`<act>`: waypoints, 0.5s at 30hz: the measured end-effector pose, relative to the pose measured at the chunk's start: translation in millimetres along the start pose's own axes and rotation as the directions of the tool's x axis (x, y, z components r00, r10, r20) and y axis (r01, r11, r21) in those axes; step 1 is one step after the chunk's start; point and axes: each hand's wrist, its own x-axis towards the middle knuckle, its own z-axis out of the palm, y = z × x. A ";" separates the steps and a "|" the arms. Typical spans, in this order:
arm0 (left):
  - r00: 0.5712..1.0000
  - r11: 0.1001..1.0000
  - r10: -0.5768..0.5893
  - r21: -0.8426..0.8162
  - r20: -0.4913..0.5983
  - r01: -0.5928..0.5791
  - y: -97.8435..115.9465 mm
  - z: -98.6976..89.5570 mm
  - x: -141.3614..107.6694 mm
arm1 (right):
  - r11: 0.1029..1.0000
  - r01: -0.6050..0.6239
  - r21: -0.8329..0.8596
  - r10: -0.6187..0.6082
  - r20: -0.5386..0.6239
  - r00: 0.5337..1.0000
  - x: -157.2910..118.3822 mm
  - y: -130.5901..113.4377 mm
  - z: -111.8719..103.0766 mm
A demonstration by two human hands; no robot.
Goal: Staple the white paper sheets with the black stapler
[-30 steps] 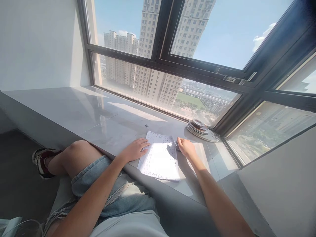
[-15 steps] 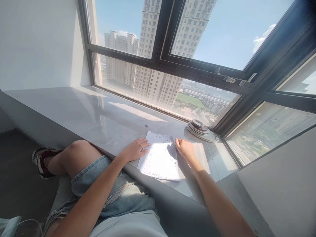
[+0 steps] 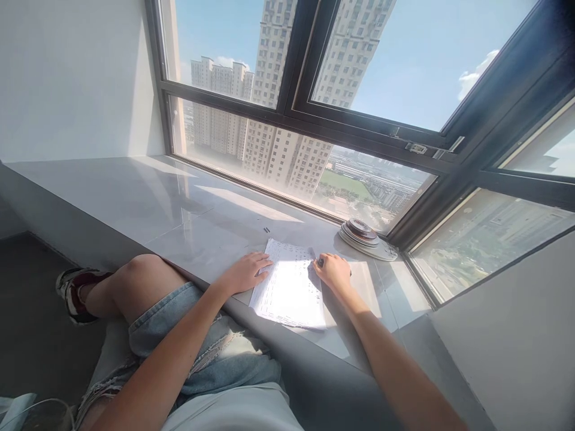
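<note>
Our left hand (image 3: pixel 245 272) lies palm down with its fingers loosely spread, the fingertips touching the left edge of the paper (image 3: pixel 290 293) just below the centre of the frame. Our right hand (image 3: pixel 333 270) is curled, thumb and forefinger pinched on a small dark object (image 3: pixel 320 262) at the upper right edge of that paper; we can see its dark tip, but most of it is hidden in our grip, and we cannot tell exactly what it is. Rows of dark marks run over the paper, too fine for us to read, and the right hand's shadow falls beside it. The paper rests on a pale, glossy window ledge (image 3: pixel 179 203), its lower edge near the ledge's front. Near the paper's top, we see two tiny dark pieces (image 3: pixel 266 230) side by side. Right of centre, a stack of round plates (image 3: pixel 359 233) stands close to the dark window frame (image 3: pixel 359 133), well apart from the left hand. Tower blocks (image 3: pixel 274 143) rise outside the glass across the upper middle. At lower left are our bent knee (image 3: pixel 141 269), denim shorts (image 3: pixel 166 311) and a red and white shoe (image 3: pixel 76 293).
</note>
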 end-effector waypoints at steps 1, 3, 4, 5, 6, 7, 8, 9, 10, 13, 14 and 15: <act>1.000 1.000 0.000 0.000 -0.001 0.000 0.0 0.0 0.1 | 1.000 0.001 -0.005 -0.001 -0.009 1.000 0.0 0.1 1.7; 1.000 1.000 0.001 -0.002 -0.007 -0.001 -0.3 0.5 0.2 | 1.000 0.004 -0.013 -0.004 -0.025 1.000 -0.6 -0.1 4.0; 1.000 1.000 0.002 -0.002 -0.012 -0.002 -0.6 0.8 0.2 | 1.000 0.007 -0.016 -0.007 -0.034 0.999 -1.2 -0.3 4.7; 1.000 1.000 0.002 -0.002 -0.017 -0.002 -0.8 1.2 0.3 | 1.000 0.009 -0.017 -0.010 -0.044 0.999 -1.9 -0.6 5.0; 1.000 1.000 0.002 0.000 -0.020 -0.002 -1.0 1.5 0.3 | 1.000 0.010 -0.018 -0.011 -0.054 0.998 -2.7 -1.0 5.0; 1.000 1.000 0.002 0.001 -0.024 -0.002 -1.1 1.7 0.2 | 1.000 0.011 -0.017 -0.012 -0.063 0.998 -3.5 -1.4 4.8; 1.000 1.000 0.003 0.003 -0.026 -0.003 -1.1 1.9 0.2 | 1.000 0.009 -0.015 -0.010 -0.072 0.997 -4.1 -1.8 4.6; 1.000 1.000 0.004 0.004 -0.026 -0.004 -1.0 1.9 0.2 | 1.000 0.007 -0.013 -0.008 -0.080 0.997 -4.7 -2.3 4.3; 1.000 1.000 0.005 0.006 -0.023 -0.005 -0.8 1.7 0.1 | 1.000 0.004 -0.010 -0.004 -0.087 0.996 -5.0 -2.6 4.1; 1.000 1.000 0.000 0.011 -0.012 0.001 0.3 0.9 -0.1 | 1.000 0.002 -0.008 -0.003 -0.103 0.995 -4.9 -3.5 4.1; 1.000 1.000 -0.002 0.009 -0.010 0.003 0.6 0.6 -0.1 | 1.000 0.000 -0.011 -0.002 -0.101 0.995 -4.6 -3.8 4.2; 1.000 1.000 -0.004 0.005 -0.009 0.004 0.7 0.3 -0.2 | 1.000 -0.001 -0.014 0.000 -0.095 0.995 -4.2 -4.1 4.3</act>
